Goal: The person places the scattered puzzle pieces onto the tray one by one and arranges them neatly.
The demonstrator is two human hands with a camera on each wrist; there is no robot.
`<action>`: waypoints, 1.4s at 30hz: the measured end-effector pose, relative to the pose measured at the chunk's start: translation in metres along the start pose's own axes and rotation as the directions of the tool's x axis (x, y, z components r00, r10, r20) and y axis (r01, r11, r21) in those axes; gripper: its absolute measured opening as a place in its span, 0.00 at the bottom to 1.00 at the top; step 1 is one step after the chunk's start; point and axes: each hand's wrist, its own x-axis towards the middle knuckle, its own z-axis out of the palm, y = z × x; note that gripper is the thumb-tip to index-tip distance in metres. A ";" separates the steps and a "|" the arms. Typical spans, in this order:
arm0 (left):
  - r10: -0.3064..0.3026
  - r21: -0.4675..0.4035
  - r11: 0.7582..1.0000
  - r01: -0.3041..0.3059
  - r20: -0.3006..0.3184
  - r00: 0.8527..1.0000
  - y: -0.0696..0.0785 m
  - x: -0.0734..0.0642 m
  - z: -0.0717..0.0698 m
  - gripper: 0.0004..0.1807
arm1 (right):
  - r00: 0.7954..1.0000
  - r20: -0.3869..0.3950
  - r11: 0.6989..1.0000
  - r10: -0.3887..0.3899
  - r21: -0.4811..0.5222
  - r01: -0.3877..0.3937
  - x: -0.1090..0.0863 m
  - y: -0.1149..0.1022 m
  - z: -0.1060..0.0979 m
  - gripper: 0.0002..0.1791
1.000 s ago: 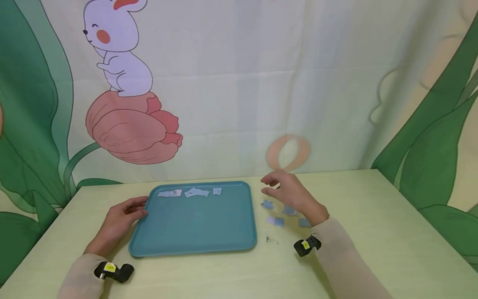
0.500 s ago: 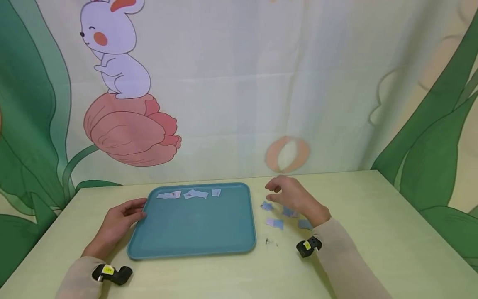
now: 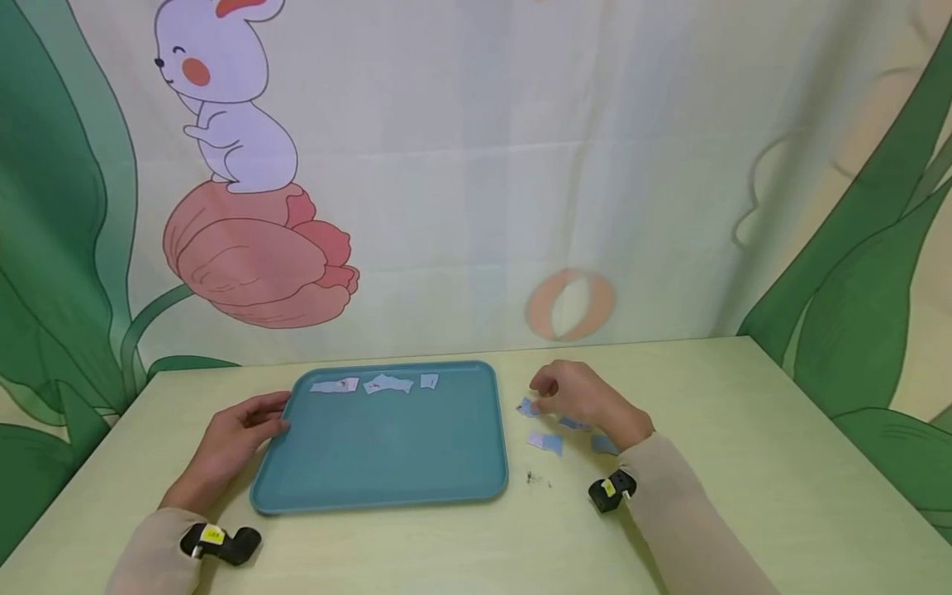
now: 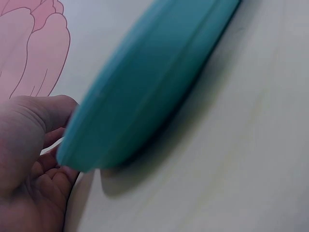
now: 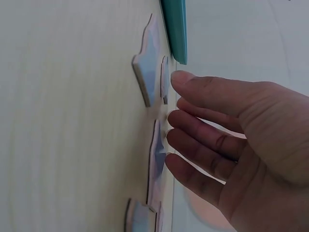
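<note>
A teal tray (image 3: 387, 450) lies on the table, with several pale jigsaw pieces (image 3: 388, 383) along its far edge. My left hand (image 3: 234, 442) grips the tray's left rim; in the left wrist view, thumb and fingers close around the tray corner (image 4: 91, 150). Right of the tray lie several blue and lilac jigsaw pieces (image 3: 546, 444). Over the farther ones hovers my right hand (image 3: 587, 397), fingers loosely bent and thumb apart. Its fingertips are right at a piece (image 5: 155, 166) in the right wrist view, with nothing held between them.
Small dark specks (image 3: 531, 478) mark the table to the right of the tray. A curtain (image 3: 416, 207) printed with a rabbit and flowers hangs behind the table's back edge. Each wrist wears a black camera (image 3: 611, 489).
My right hand has come down toward the jigsaw pieces, its thumb now overlapping the farthest one. My left hand keeps its place on the tray rim. The head view shifts slightly.
</note>
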 end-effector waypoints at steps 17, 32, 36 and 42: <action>0.002 0.010 1.000 -0.002 0.002 1.000 0.001 -0.001 -0.001 0.30 | 1.000 0.013 1.000 -0.011 0.000 0.011 -0.003 -0.001 0.002 0.11; 0.004 0.002 1.000 -0.004 -0.008 1.000 0.000 0.001 0.000 0.30 | 1.000 0.004 1.000 0.015 -0.008 -0.015 -0.001 -0.002 0.004 0.07; 0.002 0.002 1.000 -0.002 -0.007 1.000 0.000 0.001 0.000 0.30 | 1.000 0.011 1.000 0.026 -0.004 -0.026 -0.001 -0.002 0.004 0.07; -0.001 0.002 1.000 0.001 -0.007 1.000 0.000 0.000 0.000 0.30 | 1.000 0.007 1.000 0.016 -0.011 -0.016 -0.001 0.000 0.005 0.07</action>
